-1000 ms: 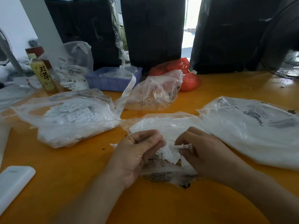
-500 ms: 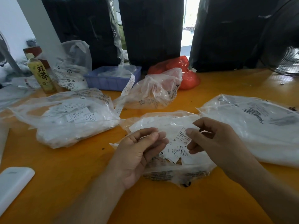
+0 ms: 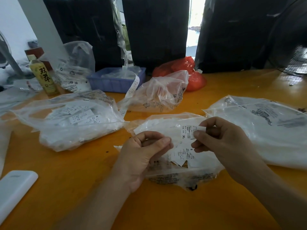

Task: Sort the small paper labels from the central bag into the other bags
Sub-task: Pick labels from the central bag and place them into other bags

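The central clear bag (image 3: pixel 166 123) lies open on the orange table (image 3: pixel 83 171), with several white paper labels (image 3: pixel 182 155) spilling at its mouth. My right hand (image 3: pixel 221 143) pinches one label marked XL (image 3: pixel 186 131) between thumb and forefinger, lifted above the pile. My left hand (image 3: pixel 142 153) rests at the bag's left side with curled fingers; I cannot tell whether it holds a label. A clear bag of labels (image 3: pixel 74 120) lies to the left, another clear bag (image 3: pixel 259 128) to the right, and a crumpled one (image 3: pixel 159 95) behind.
A blue tray (image 3: pixel 114 82) with a label strip, a tea bottle (image 3: pixel 44 75), a red bag (image 3: pixel 186 72) and black bags (image 3: pixel 156 29) stand at the back. A white flat device (image 3: pixel 15 186) lies at the near left. A fan (image 3: pixel 292 47) stands at the right.
My right hand picked a label out of the pile and raised it up and to the right, turning its printed face towards me. My left hand stayed in place.
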{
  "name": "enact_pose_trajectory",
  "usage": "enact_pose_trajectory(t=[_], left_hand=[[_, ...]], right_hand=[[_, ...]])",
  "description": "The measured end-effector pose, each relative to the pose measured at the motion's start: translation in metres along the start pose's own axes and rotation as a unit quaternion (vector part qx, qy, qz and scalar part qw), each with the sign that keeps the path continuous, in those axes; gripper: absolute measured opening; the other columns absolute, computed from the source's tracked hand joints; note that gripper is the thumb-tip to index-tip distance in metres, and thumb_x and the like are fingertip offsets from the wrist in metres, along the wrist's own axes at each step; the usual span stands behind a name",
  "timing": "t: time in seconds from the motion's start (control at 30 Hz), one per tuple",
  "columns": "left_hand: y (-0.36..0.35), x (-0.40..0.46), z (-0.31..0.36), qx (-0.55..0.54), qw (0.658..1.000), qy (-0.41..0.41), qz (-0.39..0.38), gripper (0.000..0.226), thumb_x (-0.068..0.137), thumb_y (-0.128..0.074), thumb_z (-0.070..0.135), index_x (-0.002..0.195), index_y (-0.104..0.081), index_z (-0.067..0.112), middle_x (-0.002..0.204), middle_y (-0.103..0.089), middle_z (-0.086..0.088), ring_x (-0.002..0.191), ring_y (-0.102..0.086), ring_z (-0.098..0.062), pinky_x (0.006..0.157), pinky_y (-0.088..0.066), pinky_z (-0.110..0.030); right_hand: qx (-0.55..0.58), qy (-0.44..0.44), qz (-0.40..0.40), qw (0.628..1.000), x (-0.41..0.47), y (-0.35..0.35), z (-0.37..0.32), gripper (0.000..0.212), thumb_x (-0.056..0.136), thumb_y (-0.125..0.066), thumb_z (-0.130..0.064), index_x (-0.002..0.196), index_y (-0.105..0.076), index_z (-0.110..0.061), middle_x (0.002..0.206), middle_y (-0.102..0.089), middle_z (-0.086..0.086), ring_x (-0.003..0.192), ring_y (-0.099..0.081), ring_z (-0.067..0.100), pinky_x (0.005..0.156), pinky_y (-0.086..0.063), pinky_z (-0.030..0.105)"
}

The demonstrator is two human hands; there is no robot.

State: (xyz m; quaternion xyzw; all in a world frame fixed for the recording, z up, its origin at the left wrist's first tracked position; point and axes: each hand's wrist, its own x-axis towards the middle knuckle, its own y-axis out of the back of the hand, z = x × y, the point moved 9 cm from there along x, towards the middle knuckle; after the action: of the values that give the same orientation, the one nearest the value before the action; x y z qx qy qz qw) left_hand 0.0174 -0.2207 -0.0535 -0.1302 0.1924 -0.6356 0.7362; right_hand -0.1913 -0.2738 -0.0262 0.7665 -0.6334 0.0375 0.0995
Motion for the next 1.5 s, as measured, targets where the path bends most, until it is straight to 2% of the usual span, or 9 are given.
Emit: enact_pose_trajectory(t=[0.17,0.33,0.47,1.03,1.17,1.27,1.33,1.5], left_hand=[[-0.001,0.001,-0.002,-0.017,1.0,0.004,-0.006,0.019,0.068,-0.084,0.005,0.086,-0.085,0.01,0.104,-0.079,-0.025,0.095,-0.08,-0.031,0.075,-0.064,-0.025],[-0.007,0.0,-0.002,-0.014,1.0,0.006,-0.024,0.021,0.068,-0.084,0.008,0.089,-0.085,0.008,0.106,-0.079,-0.025,0.097,-0.08,-0.031,0.077,-0.064,-0.025],[-0.008,-0.001,-0.004,-0.011,1.0,0.009,-0.028,0.024,0.067,-0.085,0.009,0.091,-0.083,0.005,0.106,-0.078,-0.025,0.098,-0.08,-0.032,0.078,-0.064,-0.025],[-0.013,-0.001,-0.008,0.011,0.998,0.021,-0.06,0.024,0.074,-0.082,0.004,0.097,-0.083,0.009,0.111,-0.078,-0.023,0.104,-0.078,-0.031,0.082,-0.063,-0.025],[-0.012,-0.001,-0.009,0.008,0.998,0.024,-0.052,0.022,0.073,-0.079,0.0,0.095,-0.082,0.004,0.109,-0.078,-0.025,0.101,-0.079,-0.031,0.079,-0.063,-0.024],[-0.011,-0.001,-0.008,0.009,0.999,0.017,-0.042,0.033,0.069,-0.081,0.002,0.102,-0.078,0.002,0.107,-0.078,-0.027,0.099,-0.079,-0.032,0.077,-0.063,-0.025],[-0.011,-0.001,-0.006,0.014,0.999,0.007,-0.037,0.031,0.066,-0.084,0.005,0.096,-0.081,0.005,0.105,-0.078,-0.027,0.098,-0.08,-0.032,0.075,-0.063,-0.025],[-0.009,-0.003,0.001,0.077,0.997,-0.022,-0.018,0.03,0.062,-0.089,0.02,0.091,-0.084,0.013,0.104,-0.081,-0.015,0.098,-0.08,-0.026,0.063,-0.063,-0.025]], right_hand=[[0.0,0.036,0.002,0.999,-0.002,-0.002,-0.009,0.007,0.092,-0.073,-0.017,0.096,-0.069,-0.019,0.08,-0.077,0.009,0.076,-0.076,0.026,0.073,-0.061,0.037],[-0.022,0.095,0.004,0.995,-0.009,-0.006,-0.027,0.01,0.09,-0.073,-0.018,0.097,-0.073,-0.025,0.08,-0.078,0.0,0.075,-0.076,0.015,0.07,-0.058,0.018],[-0.045,0.118,-0.007,0.992,-0.015,-0.013,-0.034,0.011,0.09,-0.072,-0.015,0.098,-0.072,-0.022,0.079,-0.078,-0.004,0.076,-0.075,0.009,0.07,-0.056,0.014],[-0.141,0.161,0.027,0.977,-0.019,-0.015,-0.039,0.014,0.089,-0.074,-0.023,0.095,-0.069,-0.034,0.081,-0.075,-0.021,0.078,-0.074,-0.002,0.07,-0.056,0.012],[-0.148,0.159,0.021,0.976,-0.019,-0.017,-0.037,0.015,0.09,-0.074,-0.022,0.094,-0.068,-0.036,0.081,-0.075,-0.023,0.077,-0.073,-0.002,0.069,-0.056,0.013],[-0.163,0.151,0.012,0.975,-0.018,-0.018,-0.035,0.015,0.09,-0.074,-0.023,0.094,-0.068,-0.036,0.081,-0.075,-0.022,0.077,-0.073,-0.002,0.072,-0.058,0.016],[-0.171,0.144,0.009,0.975,-0.018,-0.019,-0.034,0.014,0.09,-0.073,-0.024,0.093,-0.068,-0.037,0.082,-0.075,-0.022,0.077,-0.073,-0.001,0.074,-0.058,0.018],[-0.193,0.117,0.005,0.974,-0.016,-0.017,-0.029,0.014,0.091,-0.074,-0.025,0.09,-0.069,-0.038,0.081,-0.074,-0.024,0.075,-0.072,-0.004,0.075,-0.056,0.012]])
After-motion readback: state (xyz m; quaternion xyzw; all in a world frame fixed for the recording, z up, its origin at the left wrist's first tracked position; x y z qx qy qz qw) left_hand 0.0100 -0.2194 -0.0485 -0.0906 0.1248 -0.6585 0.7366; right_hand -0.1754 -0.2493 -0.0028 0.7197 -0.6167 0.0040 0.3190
